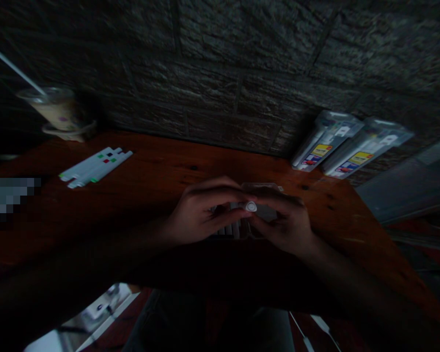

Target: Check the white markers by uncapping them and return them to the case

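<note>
Both my hands meet over the middle of a reddish wooden table. My left hand curls its fingers around a small white round-ended piece, likely a marker end. My right hand pinches the same white piece from the other side. Under the hands lies a clear plastic pack with several white markers partly hidden by my fingers. The scene is dim and slightly blurred.
Loose white markers with coloured caps lie at the table's left. A plastic cup with a straw stands at the far left corner. Two packaged marker sets lean against the dark brick wall at the right.
</note>
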